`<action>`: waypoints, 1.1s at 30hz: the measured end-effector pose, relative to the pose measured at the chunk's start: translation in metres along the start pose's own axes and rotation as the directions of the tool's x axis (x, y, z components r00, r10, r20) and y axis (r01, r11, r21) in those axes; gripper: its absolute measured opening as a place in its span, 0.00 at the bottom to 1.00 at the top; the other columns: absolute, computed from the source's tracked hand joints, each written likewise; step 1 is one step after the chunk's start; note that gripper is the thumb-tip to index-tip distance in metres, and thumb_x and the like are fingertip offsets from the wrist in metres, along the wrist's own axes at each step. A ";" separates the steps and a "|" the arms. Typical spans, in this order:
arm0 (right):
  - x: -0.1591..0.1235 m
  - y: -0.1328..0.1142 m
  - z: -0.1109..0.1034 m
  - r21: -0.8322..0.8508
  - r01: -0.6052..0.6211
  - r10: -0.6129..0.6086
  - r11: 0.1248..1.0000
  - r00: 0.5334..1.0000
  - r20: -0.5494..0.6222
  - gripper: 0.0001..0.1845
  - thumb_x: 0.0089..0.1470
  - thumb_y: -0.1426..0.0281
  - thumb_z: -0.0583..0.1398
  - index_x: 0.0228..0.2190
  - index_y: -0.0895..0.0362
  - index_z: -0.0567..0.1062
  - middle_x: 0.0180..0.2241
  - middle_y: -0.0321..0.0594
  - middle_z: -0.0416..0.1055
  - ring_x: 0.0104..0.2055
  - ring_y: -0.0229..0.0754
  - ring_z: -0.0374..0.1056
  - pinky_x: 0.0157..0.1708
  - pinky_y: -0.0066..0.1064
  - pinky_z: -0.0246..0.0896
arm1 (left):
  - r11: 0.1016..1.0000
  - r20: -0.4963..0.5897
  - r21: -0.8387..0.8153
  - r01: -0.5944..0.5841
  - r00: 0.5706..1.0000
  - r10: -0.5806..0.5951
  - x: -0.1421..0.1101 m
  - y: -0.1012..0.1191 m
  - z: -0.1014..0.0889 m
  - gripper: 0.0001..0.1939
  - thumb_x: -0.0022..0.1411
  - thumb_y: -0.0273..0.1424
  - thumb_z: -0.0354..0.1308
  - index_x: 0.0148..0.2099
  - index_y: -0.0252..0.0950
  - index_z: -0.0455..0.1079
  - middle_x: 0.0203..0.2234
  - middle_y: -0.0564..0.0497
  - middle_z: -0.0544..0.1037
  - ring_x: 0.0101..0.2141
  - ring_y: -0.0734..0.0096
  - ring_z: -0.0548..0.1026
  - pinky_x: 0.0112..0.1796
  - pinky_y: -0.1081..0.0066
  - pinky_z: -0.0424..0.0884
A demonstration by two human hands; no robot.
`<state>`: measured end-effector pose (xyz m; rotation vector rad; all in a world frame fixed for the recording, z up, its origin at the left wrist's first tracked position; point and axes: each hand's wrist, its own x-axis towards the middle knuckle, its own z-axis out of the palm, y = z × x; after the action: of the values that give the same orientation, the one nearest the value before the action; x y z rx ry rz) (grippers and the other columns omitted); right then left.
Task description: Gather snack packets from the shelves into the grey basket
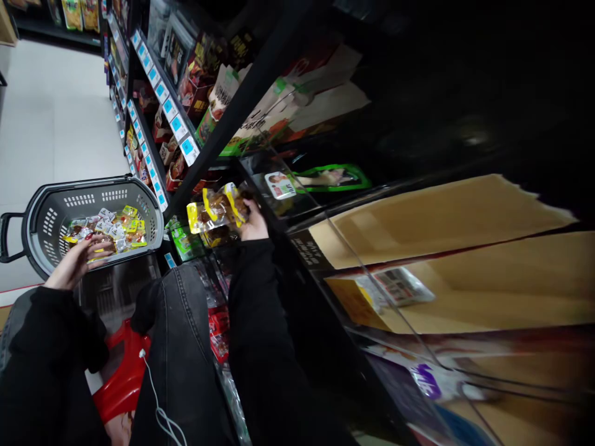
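My right hand [253,222] is closed around several small yellow-edged snack packets [218,209] with brown contents, low at the shelf's front. My left hand [83,257] reaches over the near rim of a grey shopping basket [41,204], its fingers apart above the packets inside. Those basket packets [118,229] are clear with yellow ends and white labels, lying in a loose pile. Whether the left fingertips touch them I cannot tell. Beside the right hand, a green packet [183,240] lies on the lowest shelf.
Dark shelves with blue-and-white price tags [170,111] run away on the left. Opened cardboard boxes [446,217] stand on the right, and a green-edged pack [330,178] lies above them. A red plastic stool [123,365] is beside my leg [179,322]. A white cable [160,409] hangs over my lap.
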<state>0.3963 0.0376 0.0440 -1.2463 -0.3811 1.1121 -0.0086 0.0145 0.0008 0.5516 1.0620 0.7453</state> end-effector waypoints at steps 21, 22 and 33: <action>-0.101 0.147 0.146 -0.070 0.072 -0.039 0.995 0.921 0.389 0.30 0.28 0.65 0.68 0.38 0.58 0.71 0.38 0.42 0.75 0.40 0.45 0.72 0.45 0.38 0.68 | 0.995 0.135 0.055 0.080 0.987 -0.087 -0.016 -0.007 0.023 0.20 0.37 0.17 0.66 0.38 0.33 0.75 0.33 0.44 0.81 0.38 0.50 0.78 0.36 0.61 0.76; -0.097 0.144 0.142 -0.051 0.087 -0.061 0.995 0.924 0.378 0.28 0.28 0.65 0.68 0.36 0.58 0.71 0.38 0.41 0.76 0.40 0.45 0.72 0.45 0.38 0.68 | 0.995 0.143 0.049 0.085 0.986 -0.091 -0.018 -0.006 0.024 0.20 0.38 0.18 0.66 0.38 0.33 0.75 0.33 0.44 0.81 0.37 0.50 0.78 0.36 0.60 0.76; -0.109 0.141 0.114 -0.215 -0.095 0.219 0.972 0.692 0.688 0.33 0.25 0.70 0.70 0.39 0.57 0.69 0.39 0.40 0.75 0.43 0.46 0.72 0.48 0.40 0.66 | 0.956 -0.304 -0.196 -0.218 0.940 0.152 -0.005 -0.002 0.024 0.13 0.51 0.26 0.62 0.42 0.33 0.72 0.29 0.46 0.80 0.34 0.58 0.79 0.32 0.67 0.76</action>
<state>0.1947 -0.0014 -0.0074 -0.9482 -0.9839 1.7377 0.0123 0.0082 0.0120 0.3555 1.1810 1.1256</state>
